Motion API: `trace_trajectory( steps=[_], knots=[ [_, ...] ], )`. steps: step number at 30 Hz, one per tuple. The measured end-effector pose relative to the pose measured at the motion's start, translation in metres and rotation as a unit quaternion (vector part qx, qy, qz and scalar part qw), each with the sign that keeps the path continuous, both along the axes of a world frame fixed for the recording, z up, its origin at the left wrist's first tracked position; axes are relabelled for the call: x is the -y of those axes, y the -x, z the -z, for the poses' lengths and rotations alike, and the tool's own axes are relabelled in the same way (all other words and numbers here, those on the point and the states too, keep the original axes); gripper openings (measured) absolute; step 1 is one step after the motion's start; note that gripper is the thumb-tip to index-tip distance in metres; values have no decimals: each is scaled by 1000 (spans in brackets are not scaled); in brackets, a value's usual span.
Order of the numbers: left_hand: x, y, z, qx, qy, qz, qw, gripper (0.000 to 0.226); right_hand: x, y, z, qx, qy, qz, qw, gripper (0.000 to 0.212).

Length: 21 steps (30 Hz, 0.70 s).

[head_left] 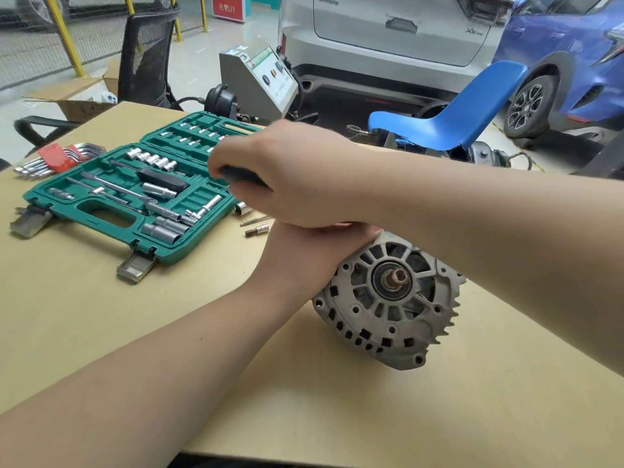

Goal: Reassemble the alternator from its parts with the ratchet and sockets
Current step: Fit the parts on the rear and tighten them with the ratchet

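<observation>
The grey alternator lies tilted on the tan table, its shaft end facing me. My left hand grips its upper left side, with the fingers curled over the top of the housing. Directly above, my right hand is wrapped around the black handle of the ratchet. The ratchet's head and any socket on it are hidden under my hands.
An open green socket case with several sockets and extensions lies left of the alternator. A red hex key set sits at the table's far left. A loose bit lies beside the case. Blue chair and cars stand behind.
</observation>
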<state>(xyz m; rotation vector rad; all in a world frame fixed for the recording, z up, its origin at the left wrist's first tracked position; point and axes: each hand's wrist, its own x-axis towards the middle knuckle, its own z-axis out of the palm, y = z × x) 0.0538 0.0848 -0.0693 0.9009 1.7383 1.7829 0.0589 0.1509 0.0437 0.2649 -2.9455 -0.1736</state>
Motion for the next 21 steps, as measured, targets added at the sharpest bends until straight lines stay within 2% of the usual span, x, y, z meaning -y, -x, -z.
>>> trace_trajectory(
  steps=[4, 8, 15, 18, 21],
  knots=[
    [0, 0, -1, 17, 24, -8, 1000, 27, -9, 1, -4, -64, 84, 64, 992, 31],
    [2, -6, -8, 27, 41, -3, 999, 26, -10, 3, -2, -48, 80, 84, 992, 30],
    [3, -10, -19, 14, 42, 15, 999, 22, -27, 2, -10, -37, 242, 104, 964, 21],
    [3, -11, -21, 1, 46, 34, 998, 29, -30, -2, -12, -44, 271, 109, 955, 20],
    [2, -11, -21, -23, 51, 70, 996, 51, -34, -6, -12, -43, 313, 122, 941, 23]
  ],
)
